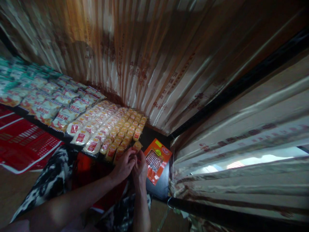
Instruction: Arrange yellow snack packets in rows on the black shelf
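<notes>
A small yellow wrapped packet (137,146) is held up at the front right end of rows of similar packets (112,150). My left hand (124,165) is closed at the packet's left lower side, its fingertips bent against it. From below and right, my right hand (140,166) pinches the same packet, and the two hands touch. An orange bag (158,161) with a clear window lies flat just right of my right hand. Round white wrapped packets (91,145) stand in rows left of the yellow ones.
White and teal snack bags (45,109) fill the left of the dark shelf (162,183). A printed plastic curtain (154,58) hangs behind, and black bars (217,104) run at the right. Red plastic bags (21,138) lie at the left, near my knees.
</notes>
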Demonstrator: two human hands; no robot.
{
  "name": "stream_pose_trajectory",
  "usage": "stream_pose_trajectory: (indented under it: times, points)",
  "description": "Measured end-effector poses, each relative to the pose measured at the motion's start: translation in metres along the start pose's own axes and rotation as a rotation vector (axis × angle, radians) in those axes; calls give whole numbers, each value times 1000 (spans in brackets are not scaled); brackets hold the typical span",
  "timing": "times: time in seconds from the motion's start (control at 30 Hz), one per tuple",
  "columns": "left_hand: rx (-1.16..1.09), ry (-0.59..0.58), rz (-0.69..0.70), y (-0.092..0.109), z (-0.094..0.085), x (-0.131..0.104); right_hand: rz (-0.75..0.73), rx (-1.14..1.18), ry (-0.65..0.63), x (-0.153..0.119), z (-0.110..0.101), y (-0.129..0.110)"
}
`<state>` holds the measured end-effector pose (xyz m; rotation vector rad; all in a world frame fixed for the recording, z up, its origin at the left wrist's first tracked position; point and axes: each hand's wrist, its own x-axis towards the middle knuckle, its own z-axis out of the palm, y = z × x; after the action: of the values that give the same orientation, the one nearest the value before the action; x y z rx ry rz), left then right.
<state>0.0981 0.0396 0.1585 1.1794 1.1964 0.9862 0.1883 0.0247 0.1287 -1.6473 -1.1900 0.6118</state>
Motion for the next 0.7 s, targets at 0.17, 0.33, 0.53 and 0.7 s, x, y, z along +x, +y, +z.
stream_pose_trajectory:
  times: [0.17, 0.33, 0.53, 0.7]
  points:
    - [61, 1, 6, -3, 5, 8, 5, 29, -37, 6, 2, 0]
    - [65, 30, 26, 1, 12, 16, 27, 23, -47, 17, 2, 4]
    - [107, 31, 53, 14, 17, 24, 4, -8, -4, 27, 5, 8]
    - [110, 39, 58, 4, 16, 31, 6, -1, -17, 31, 9, 5]
